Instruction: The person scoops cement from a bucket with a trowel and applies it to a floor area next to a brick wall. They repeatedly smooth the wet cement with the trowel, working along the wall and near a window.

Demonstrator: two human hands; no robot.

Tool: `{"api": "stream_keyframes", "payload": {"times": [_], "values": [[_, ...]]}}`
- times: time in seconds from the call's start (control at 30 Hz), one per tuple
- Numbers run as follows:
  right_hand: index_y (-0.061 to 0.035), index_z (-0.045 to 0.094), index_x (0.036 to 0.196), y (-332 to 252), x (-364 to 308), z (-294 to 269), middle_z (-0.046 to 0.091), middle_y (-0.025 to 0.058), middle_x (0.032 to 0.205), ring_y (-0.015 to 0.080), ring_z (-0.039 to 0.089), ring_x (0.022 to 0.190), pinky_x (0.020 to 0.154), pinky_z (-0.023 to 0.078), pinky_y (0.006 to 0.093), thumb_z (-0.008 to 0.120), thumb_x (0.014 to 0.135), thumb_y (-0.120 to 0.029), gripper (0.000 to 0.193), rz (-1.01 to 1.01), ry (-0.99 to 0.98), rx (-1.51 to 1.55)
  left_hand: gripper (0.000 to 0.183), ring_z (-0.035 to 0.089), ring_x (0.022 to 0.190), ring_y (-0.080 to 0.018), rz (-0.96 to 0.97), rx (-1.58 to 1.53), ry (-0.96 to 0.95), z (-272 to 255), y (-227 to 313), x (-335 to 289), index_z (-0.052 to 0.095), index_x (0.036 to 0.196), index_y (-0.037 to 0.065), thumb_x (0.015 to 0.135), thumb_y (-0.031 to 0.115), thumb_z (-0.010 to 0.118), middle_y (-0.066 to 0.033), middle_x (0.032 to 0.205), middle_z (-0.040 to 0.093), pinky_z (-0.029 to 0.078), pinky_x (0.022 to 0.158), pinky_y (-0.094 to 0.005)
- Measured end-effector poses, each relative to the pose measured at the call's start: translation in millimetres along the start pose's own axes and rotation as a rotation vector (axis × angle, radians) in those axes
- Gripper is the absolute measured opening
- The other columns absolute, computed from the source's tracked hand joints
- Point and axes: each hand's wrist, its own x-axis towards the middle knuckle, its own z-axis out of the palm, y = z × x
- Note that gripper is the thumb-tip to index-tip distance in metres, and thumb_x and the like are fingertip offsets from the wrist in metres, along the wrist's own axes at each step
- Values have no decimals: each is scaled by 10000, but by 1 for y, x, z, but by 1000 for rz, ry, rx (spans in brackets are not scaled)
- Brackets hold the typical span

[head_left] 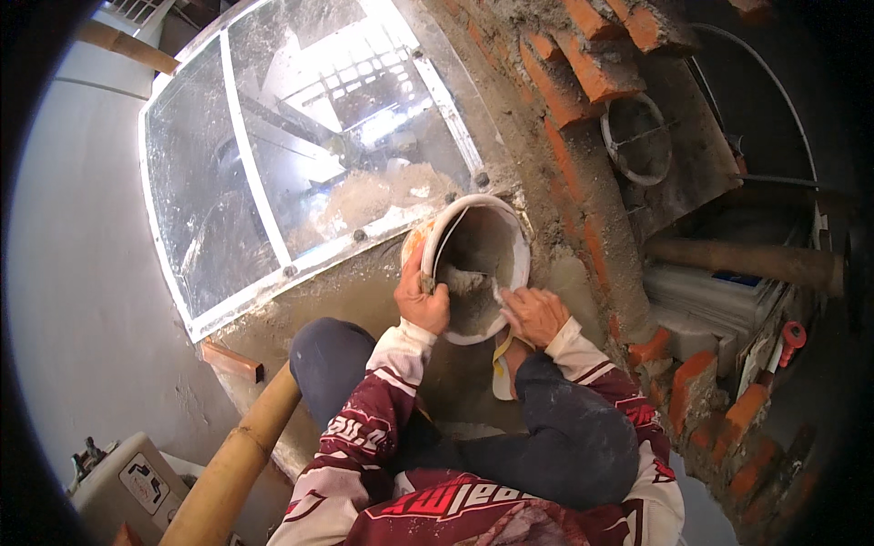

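Head view: the left hand (421, 300) clasps the left side of a bucket (523, 255), thumb by the rim. Fingers curled, the right hand (535, 314) meets the lower right rim — its exact hold is unclear. Grey mix (466, 282) lies inside — a white-framed glass panel (337, 136) stands just beyond.

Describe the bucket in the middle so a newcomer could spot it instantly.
Find the large white-framed clear panel. Just below its lower right corner is a bucket with a pale rim and grey material inside. Unlike the round-rimmed container at upper right, it has the person's left fingers gripping it.
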Motion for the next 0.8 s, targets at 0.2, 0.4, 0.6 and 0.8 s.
{"api": "stream_keyframes", "payload": {"times": [0.2,0.4,0.6,0.8], "values": [[-105,600,1192,2,-8,-57,609,60,880,256,627,865,728,472,398,668,847,-226,372,40,34,-178,607,490,1342,-309,-62,-46,39,-10,-13,-1,592,1294,-36,694,-34,507,-202,1392,553,331,1131,-364],[-27,634,1081,15,31,-20,669,214,929,429,665,842,749,522,532,601,920,-294,314,382,-179,134,587,473,1351,-322,42,62,-7,6,-1,0,589,1275,-54,693,-18,519,-199,1394,548,307,1146,-371],[2,670,1024,-27,35,8,687,253,907,455,660,881,789,517,482,608,903,-315,345,302,-335,766,657,432,1385,-308,60,104,-71,3,-2,-4,528,1347,-67,691,-18,523,-209,1428,513,271,1167,-374],[-45,653,1111,-14,0,2,676,157,964,360,662,864,747,509,445,649,881,-299,343,133,-40,305,511,508,1318,-334,5,59,-55,0,-3,0,648,1189,-46,685,-18,569,-186,1378,563,358,1121,-377]]}}
